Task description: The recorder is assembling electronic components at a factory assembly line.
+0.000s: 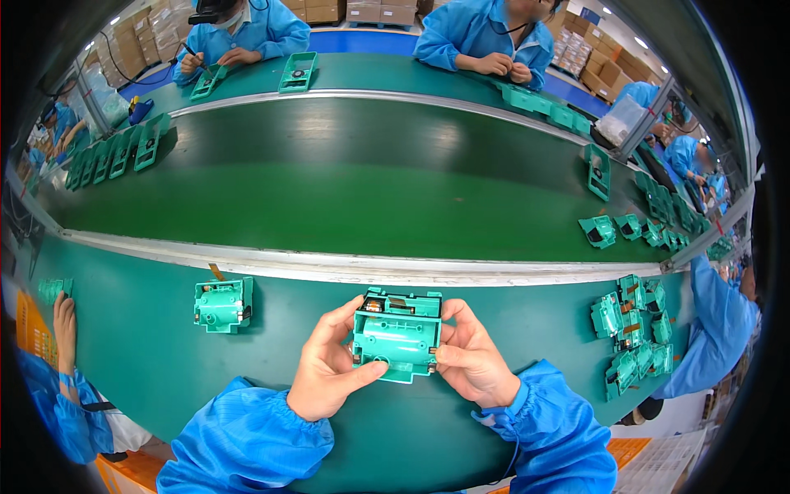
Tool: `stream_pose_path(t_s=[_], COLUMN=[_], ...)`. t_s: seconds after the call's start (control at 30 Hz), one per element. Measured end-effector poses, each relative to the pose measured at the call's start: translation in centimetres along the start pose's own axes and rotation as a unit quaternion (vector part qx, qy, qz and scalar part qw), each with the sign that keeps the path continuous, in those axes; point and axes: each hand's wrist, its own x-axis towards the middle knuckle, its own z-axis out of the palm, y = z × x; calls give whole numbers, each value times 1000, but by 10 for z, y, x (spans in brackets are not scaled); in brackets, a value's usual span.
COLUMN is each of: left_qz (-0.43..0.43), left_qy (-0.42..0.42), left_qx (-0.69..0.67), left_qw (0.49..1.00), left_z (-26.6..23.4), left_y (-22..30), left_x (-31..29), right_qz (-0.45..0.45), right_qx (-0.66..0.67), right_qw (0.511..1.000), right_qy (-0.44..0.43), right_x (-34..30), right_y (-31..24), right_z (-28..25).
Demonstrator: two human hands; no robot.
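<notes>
Between my hands, just above the green tabletop, is a teal plastic housing (397,337) with a rounded body and a dark slot along its top edge. A copper-coloured part shows inside that slot at the left. My left hand (329,362) grips the left end, thumb pressed on the lower front. My right hand (477,354) holds the right end, thumb near a small metal part at the side. The fingers behind the housing are mostly hidden. A similar teal housing (223,305) with a brown strip at its top lies on the table to the left.
Several teal housings (632,325) are grouped at the right of the table. Beyond a pale rail (346,265) runs a green conveyor belt (354,198) with teal parts (598,232) at both ends. Co-workers sit across it and at both sides; a co-worker's hand (64,329) is at far left.
</notes>
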Motion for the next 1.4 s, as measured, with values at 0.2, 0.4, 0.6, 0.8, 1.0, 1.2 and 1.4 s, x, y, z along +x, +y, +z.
stream_pose_path(t_s=[0.2,0.4,0.6,0.8,1.0,1.2,1.4], left_qz=[-43,-92,-151,-150,-41,44,110], left_qy=[3,4,11,7,-10,24,42], left_qx=[-48,-79,-47,-40,-2,204,325], left_qw=[998,993,987,988,999,978,938], left_z=[-2,5,1,-3,0,0,-3], left_y=[0,4,6,-3,-1,1,-4], left_x=[-3,-1,3,0,-2,-4,-5], right_qz=[7,-67,-75,-115,-125,-96,-147], right_qx=[9,-81,-126,-183,-199,-181,-196], right_qw=[1000,994,988,976,972,978,969], right_qy=[-24,-15,50,15,-8,-41,-23], right_x=[-2,-5,-6,-10,-12,-9,-10], right_y=[0,10,17,20,27,26,22], right_z=[0,3,16,21,12,4,8])
